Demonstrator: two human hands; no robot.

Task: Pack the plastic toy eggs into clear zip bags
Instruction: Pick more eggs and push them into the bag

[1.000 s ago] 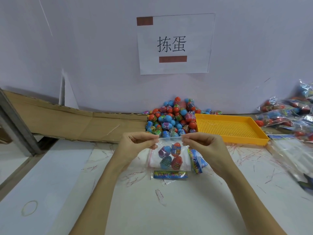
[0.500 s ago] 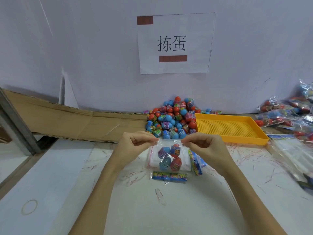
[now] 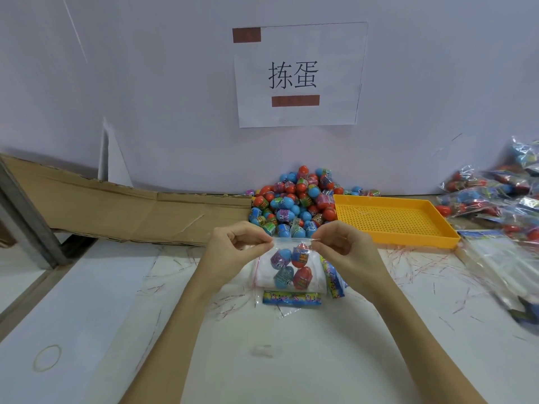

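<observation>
The left hand [image 3: 233,246] and right hand [image 3: 344,249] each pinch a top corner of the clear zip bag [image 3: 291,269], their grip clamped on its upper edge. The bag hangs just above the table [image 3: 262,360] with four toy eggs [image 3: 302,277] inside, in front of the loose egg pile [image 3: 294,202] beside the yellow tray [image 3: 390,220].

On the white paper sheet [image 3: 300,74] taped to the wall I read two large black characters, 拣蛋. A brown bar sits at its top left corner and another below the characters. The print on the egg wrappers is too small for me to read.
</observation>
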